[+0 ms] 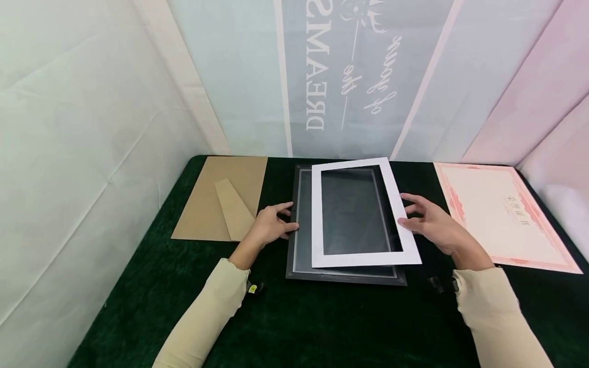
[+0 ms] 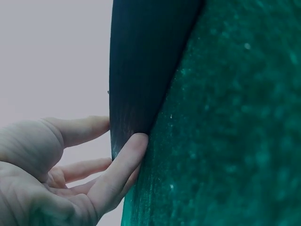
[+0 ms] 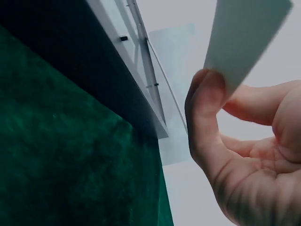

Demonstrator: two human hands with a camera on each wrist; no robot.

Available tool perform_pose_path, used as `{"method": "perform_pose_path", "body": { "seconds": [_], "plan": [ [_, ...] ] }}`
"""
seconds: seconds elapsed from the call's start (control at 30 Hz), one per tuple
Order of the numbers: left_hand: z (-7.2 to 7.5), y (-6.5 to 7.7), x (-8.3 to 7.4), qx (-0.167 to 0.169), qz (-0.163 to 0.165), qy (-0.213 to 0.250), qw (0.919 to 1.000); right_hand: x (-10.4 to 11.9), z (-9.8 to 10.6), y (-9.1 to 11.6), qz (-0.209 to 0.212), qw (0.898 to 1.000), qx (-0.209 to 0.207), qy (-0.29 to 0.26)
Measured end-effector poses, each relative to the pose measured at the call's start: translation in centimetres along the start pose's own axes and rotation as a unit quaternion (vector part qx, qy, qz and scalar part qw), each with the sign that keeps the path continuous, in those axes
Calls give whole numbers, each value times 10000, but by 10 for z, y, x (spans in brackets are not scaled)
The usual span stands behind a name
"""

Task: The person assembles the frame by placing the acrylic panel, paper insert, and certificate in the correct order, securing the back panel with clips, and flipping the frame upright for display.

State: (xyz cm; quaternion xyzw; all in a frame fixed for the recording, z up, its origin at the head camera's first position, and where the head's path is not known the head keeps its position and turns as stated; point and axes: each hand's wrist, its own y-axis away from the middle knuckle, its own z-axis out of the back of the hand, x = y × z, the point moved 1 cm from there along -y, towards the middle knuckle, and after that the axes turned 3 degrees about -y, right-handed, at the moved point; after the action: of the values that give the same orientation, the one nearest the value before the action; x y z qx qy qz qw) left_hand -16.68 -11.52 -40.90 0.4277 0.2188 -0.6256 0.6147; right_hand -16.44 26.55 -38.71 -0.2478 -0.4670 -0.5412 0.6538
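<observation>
Black frame (image 1: 340, 278), seemingly glazed; right hand (image 1: 432, 225) holds white mat (image 1: 363, 259) above

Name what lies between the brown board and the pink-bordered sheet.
In the head view: left hand, dark frame, white mat overlapping it, right hand.

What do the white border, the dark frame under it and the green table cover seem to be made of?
White border: probably matte card; it is thin and flat, with no shine. Dark frame: smooth, low-sheen painted wood or plastic, judging by its even surface and straight edges; I can't tell which. Green table cover: likely velvet-like fabric, from its soft, mottled nap.
</observation>
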Motion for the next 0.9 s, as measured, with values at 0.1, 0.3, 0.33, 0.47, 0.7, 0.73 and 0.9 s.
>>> {"method": "perform_pose_path", "body": {
  "seconds": [0.1,0.3,0.33,0.47,0.7,0.73,0.9],
  "plan": [
    [0,0,0,24,-29,-22,10000,2,-5,0,-42,9999,134,-44],
    [-2,0,2,-9,-83,-13,10000,2,-14,-1,-38,9992,358,-172],
    [-1,0,2,-28,-85,-33,10000,2,-15,-2,-38,9991,392,-177],
    [-2,0,2,-77,-83,-100,9999,4,-23,-4,-30,9989,466,-109],
    [-3,-1,0,-89,-56,-184,9998,6,-33,-7,-176,9994,144,275],
    [-3,-1,0,-103,-54,-224,9997,6,-33,-8,-202,9991,88,366],
    [-3,-1,-1,-139,-20,-362,9992,5,-35,-9,-194,9949,-128,980]
  ]
}}
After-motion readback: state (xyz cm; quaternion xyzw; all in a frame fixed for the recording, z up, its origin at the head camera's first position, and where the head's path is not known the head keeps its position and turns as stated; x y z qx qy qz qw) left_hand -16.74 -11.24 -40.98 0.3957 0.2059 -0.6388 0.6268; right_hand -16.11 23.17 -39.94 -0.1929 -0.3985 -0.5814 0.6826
